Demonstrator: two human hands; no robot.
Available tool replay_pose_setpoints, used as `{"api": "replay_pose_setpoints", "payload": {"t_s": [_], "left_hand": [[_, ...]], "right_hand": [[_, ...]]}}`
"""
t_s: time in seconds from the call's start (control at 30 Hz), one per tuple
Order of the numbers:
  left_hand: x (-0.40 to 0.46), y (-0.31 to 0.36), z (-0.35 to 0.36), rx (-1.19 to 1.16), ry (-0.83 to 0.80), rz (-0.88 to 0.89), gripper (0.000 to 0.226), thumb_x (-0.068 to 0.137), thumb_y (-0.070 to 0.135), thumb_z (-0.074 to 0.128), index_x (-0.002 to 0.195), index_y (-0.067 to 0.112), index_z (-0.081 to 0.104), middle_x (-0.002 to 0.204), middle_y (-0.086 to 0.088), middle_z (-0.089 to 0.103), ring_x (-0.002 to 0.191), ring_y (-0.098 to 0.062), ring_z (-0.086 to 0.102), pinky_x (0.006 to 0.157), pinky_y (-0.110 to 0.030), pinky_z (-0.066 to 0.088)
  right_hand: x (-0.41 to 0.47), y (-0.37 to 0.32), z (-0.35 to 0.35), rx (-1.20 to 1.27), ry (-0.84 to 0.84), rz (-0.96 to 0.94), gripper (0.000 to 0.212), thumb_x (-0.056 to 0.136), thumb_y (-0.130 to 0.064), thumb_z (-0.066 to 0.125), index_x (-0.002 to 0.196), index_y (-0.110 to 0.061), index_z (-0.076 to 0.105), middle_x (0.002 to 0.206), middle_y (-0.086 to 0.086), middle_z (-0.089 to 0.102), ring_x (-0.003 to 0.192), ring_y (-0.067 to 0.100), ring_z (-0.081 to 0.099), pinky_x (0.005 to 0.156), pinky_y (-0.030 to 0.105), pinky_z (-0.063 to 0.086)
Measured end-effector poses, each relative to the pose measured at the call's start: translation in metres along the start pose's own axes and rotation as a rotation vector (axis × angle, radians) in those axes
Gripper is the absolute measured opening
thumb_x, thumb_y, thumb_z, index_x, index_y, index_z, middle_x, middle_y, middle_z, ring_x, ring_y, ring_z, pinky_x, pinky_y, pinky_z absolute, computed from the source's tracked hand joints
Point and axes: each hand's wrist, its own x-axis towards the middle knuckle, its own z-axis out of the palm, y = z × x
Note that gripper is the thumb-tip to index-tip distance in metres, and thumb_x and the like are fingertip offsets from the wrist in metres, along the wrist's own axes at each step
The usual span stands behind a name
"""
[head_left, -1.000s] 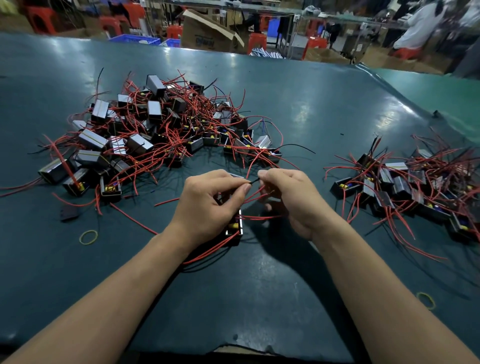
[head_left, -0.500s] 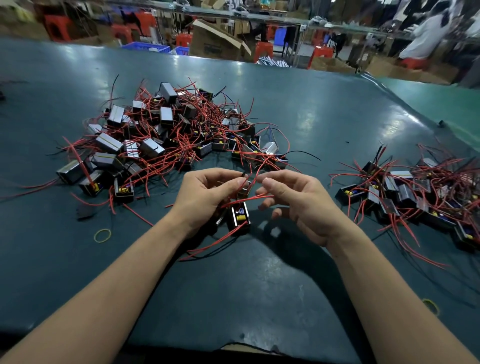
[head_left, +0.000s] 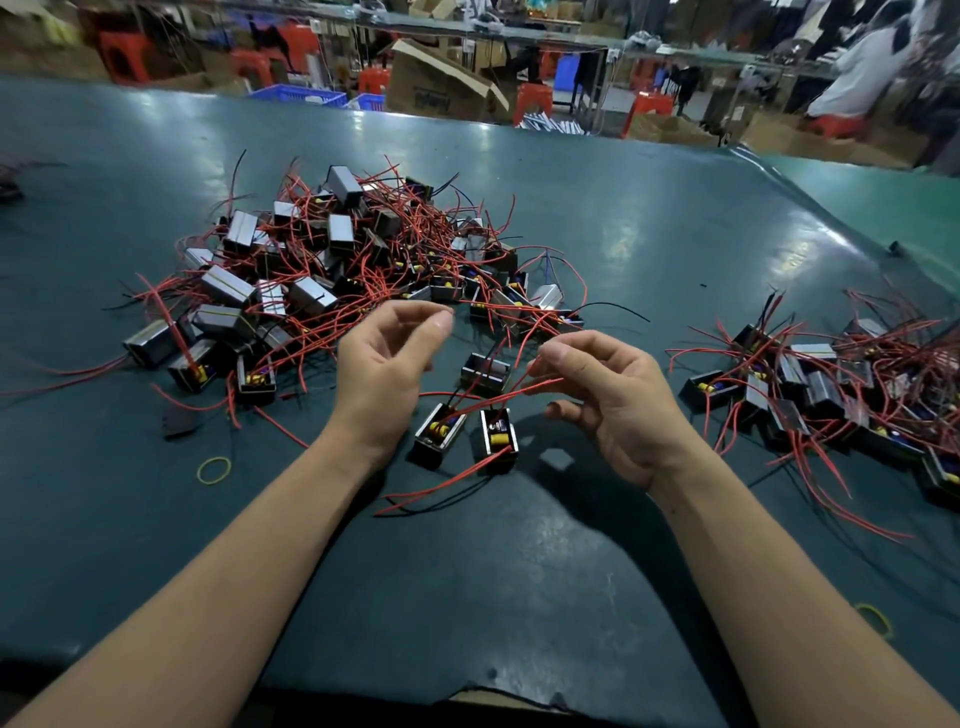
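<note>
Both forearms reach forward over the desk (head_left: 519, 582), wrists a little raised, the hands apart with a gap between them. The left hand (head_left: 384, 364) hovers with its palm turned inward and its fingers loosely curled; thumb tip and forefinger tip sit close together, and nothing shows between them. The right hand (head_left: 615, 400) is turned palm-in as well, thumb and forefinger pinched on the red wires (head_left: 511, 395), the other fingers curled beneath.

From that pinch the red wires slope down toward the left hand and end in two small black boxes lying on the desk between the wrists. The first box (head_left: 439, 436), just beside the left wrist, lies open side up, a yellow part showing inside; its long axis runs from near-left to far-right, the wired end pointing at the right hand. The second box (head_left: 498, 441), just beside it on the right-hand side, is also open side up, its long axis running nearly straight away from the person. More red leads trail from it toward the left forearm.

A third box (head_left: 485, 371) lies farther out, between the fingertips of the two hands.

Beyond the left hand is a large pile of boxes and wires (head_left: 337, 270); out past the right hand, a smaller pile (head_left: 831, 395). A yellow rubber band (head_left: 214, 470) lies outside the left forearm.
</note>
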Motion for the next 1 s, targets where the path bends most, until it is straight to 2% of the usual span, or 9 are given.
{"api": "replay_pose_setpoints", "payload": {"t_s": [0.07, 0.17, 0.2, 0.27, 0.33, 0.57, 0.8, 0.9, 1.0], "left_hand": [[-0.001, 0.001, -0.008, 0.084, 0.008, 0.109, 0.004, 0.086, 0.019, 0.069, 0.084, 0.016, 0.070, 0.075, 0.005, 0.068, 0.070, -0.011, 0.060, 0.067, -0.022, 0.049], [-0.006, 0.001, -0.011, 0.196, -0.102, 0.159, 0.015, 0.084, 0.030, 0.069, 0.083, 0.015, 0.073, 0.077, -0.008, 0.070, 0.073, -0.038, 0.060, 0.068, -0.045, 0.050], [-0.008, 0.001, -0.010, 0.231, -0.136, 0.173, 0.015, 0.083, 0.030, 0.070, 0.084, 0.016, 0.074, 0.077, -0.008, 0.070, 0.072, -0.037, 0.059, 0.067, -0.047, 0.049], [-0.010, -0.001, -0.007, 0.317, -0.186, 0.213, 0.009, 0.079, 0.030, 0.072, 0.084, 0.023, 0.075, 0.077, 0.003, 0.070, 0.068, -0.019, 0.056, 0.065, -0.037, 0.046], [-0.012, -0.002, -0.003, 0.405, -0.223, 0.277, 0.008, 0.078, 0.028, 0.075, 0.086, 0.026, 0.075, 0.078, 0.010, 0.069, 0.070, -0.010, 0.052, 0.066, -0.026, 0.042], [-0.016, -0.002, 0.008, 0.382, -0.297, 0.376, 0.018, 0.081, 0.015, 0.075, 0.099, 0.013, 0.076, 0.089, 0.005, 0.074, 0.083, -0.009, 0.062, 0.078, -0.022, 0.047], [-0.017, -0.004, 0.014, 0.215, -0.252, 0.194, 0.023, 0.077, 0.021, 0.076, 0.099, 0.017, 0.076, 0.075, 0.011, 0.070, 0.070, -0.005, 0.063, 0.068, -0.016, 0.046], [-0.016, -0.002, 0.013, 0.230, -0.248, 0.218, 0.019, 0.078, 0.015, 0.078, 0.096, 0.022, 0.076, 0.074, 0.017, 0.072, 0.067, 0.003, 0.059, 0.067, -0.011, 0.042], [-0.015, -0.004, 0.010, 0.264, -0.244, 0.223, 0.017, 0.079, 0.014, 0.078, 0.094, 0.023, 0.077, 0.075, 0.010, 0.073, 0.066, 0.000, 0.055, 0.065, -0.012, 0.038]], "right_hand": [[0.000, 0.000, -0.001, -0.011, 0.001, 0.014, 0.013, 0.074, -0.019, 0.070, 0.083, -0.011, 0.065, 0.078, 0.008, 0.072, 0.068, 0.016, 0.070, 0.051, 0.021, 0.053], [0.000, 0.001, -0.001, -0.022, -0.004, 0.017, 0.014, 0.073, -0.020, 0.070, 0.082, -0.010, 0.065, 0.078, 0.010, 0.073, 0.064, 0.017, 0.070, 0.050, 0.021, 0.054], [0.000, 0.001, -0.001, -0.025, -0.003, 0.012, 0.014, 0.073, -0.020, 0.070, 0.082, -0.010, 0.065, 0.078, 0.011, 0.073, 0.064, 0.017, 0.070, 0.050, 0.021, 0.054], [0.000, 0.002, -0.002, -0.021, -0.004, 0.000, 0.013, 0.072, -0.020, 0.071, 0.081, -0.011, 0.066, 0.079, 0.011, 0.073, 0.064, 0.018, 0.070, 0.050, 0.022, 0.053], [-0.001, 0.002, -0.002, -0.010, -0.013, -0.014, 0.013, 0.072, -0.019, 0.071, 0.081, -0.011, 0.066, 0.079, 0.012, 0.073, 0.065, 0.018, 0.070, 0.050, 0.022, 0.053], [-0.003, 0.002, 0.001, -0.158, 0.014, -0.207, 0.005, 0.086, -0.002, 0.066, 0.084, -0.006, 0.068, 0.078, 0.011, 0.073, 0.067, 0.022, 0.068, 0.049, 0.023, 0.050], [-0.007, 0.004, 0.008, -0.232, 0.044, -0.323, 0.003, 0.088, 0.000, 0.066, 0.086, -0.002, 0.068, 0.077, 0.010, 0.074, 0.069, 0.024, 0.072, 0.050, 0.024, 0.052], [-0.007, 0.003, 0.008, -0.241, 0.047, -0.306, 0.004, 0.088, -0.001, 0.066, 0.087, -0.003, 0.069, 0.080, 0.012, 0.075, 0.071, 0.024, 0.073, 0.051, 0.023, 0.053], [-0.008, 0.000, 0.005, -0.288, 0.040, -0.279, 0.006, 0.088, -0.001, 0.065, 0.089, -0.004, 0.070, 0.081, 0.011, 0.075, 0.071, 0.023, 0.073, 0.050, 0.024, 0.053]]}}
